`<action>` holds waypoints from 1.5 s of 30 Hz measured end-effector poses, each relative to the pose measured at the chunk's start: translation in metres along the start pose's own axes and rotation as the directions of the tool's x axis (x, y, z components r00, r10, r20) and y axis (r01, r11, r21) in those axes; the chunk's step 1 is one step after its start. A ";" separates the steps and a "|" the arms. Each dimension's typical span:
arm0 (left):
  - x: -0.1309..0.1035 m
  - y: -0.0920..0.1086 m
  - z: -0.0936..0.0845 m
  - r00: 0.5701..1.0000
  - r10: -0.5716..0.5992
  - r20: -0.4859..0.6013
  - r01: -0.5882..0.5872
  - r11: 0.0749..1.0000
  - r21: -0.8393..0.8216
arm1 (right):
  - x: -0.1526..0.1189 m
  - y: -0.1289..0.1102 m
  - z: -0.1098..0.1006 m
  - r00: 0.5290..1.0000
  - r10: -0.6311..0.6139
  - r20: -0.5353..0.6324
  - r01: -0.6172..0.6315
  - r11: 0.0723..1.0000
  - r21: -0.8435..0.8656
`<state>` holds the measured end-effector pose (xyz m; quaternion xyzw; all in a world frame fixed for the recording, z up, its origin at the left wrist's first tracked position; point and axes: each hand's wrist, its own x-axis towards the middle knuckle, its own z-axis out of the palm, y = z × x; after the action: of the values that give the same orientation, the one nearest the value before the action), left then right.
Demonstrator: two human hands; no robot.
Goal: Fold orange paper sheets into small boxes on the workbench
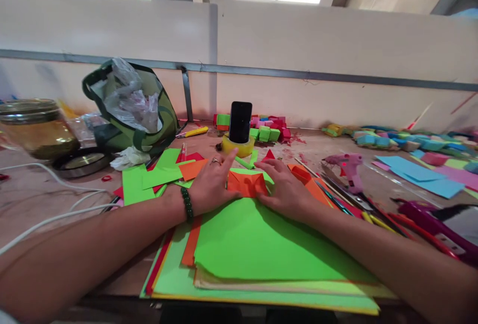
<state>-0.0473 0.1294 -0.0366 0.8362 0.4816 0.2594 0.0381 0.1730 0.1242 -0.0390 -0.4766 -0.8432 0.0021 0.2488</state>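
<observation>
The folded orange paper (245, 184) lay at the centre of the frame, over the far edge of the top bright green sheet (269, 244) of a stack of coloured paper. The left hand (212, 182), wearing a ring (215, 161) and a dark green beaded bracelet (187, 202), was open, its fingers extended and its thumb touching the paper's left side. The right hand (282, 187) had its fingers loosely bent and its thumb at the paper's right corner; whether it pinched that corner could not be told. Just beyond, at mid-frame, a smartphone (240, 121) stood upright at a roll of yellow tape (238, 148), in front of small folded paper blocks (269, 132). Left of centre lay a yellow utility knife (194, 132) and loose green sheets (149, 180); right of centre, a pink glue gun (350, 168) and light blue sheets (423, 177). At mid-left stood a green bag (167, 115) stuffed with clear plastic (130, 102), then a round lid (82, 161) and a jar (37, 137), while a white cable (58, 178) curved below them.
</observation>
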 end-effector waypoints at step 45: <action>0.000 -0.003 -0.002 0.944 0.210 0.256 -0.198 0.978 -0.072 | 0.007 0.018 -0.002 0.991 -0.112 -0.079 0.102 0.988 -0.117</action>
<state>-0.0506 0.1307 -0.0352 0.9074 0.3773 0.1599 0.0932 0.1855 0.1389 -0.0386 -0.4434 -0.8550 -0.0792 0.2571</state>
